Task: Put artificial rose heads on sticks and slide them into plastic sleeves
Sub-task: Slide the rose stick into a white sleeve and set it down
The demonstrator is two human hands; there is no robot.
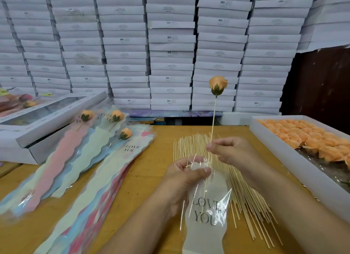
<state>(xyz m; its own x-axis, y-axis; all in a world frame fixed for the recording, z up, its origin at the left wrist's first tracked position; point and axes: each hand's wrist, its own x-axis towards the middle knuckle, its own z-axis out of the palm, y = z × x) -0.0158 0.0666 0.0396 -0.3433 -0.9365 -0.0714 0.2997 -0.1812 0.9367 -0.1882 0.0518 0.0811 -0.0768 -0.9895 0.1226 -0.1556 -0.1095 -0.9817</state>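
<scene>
An orange rose head (218, 85) sits on top of a thin wooden stick (213, 117) that stands nearly upright. My right hand (233, 149) pinches the stick partway down. The stick's lower end is inside a clear plastic sleeve (205, 214) printed "LOVE YOU". My left hand (184, 176) grips the sleeve's open top edge between thumb and fingers. The sleeve hangs down toward me over the table.
A pile of bare sticks (244, 195) lies on the wooden table under my hands. A white box of orange rose heads (306, 138) stands at the right. Finished sleeved roses (115, 121) and a stack of unfilled sleeves (91, 187) lie at the left. White boxes (170, 45) are stacked behind.
</scene>
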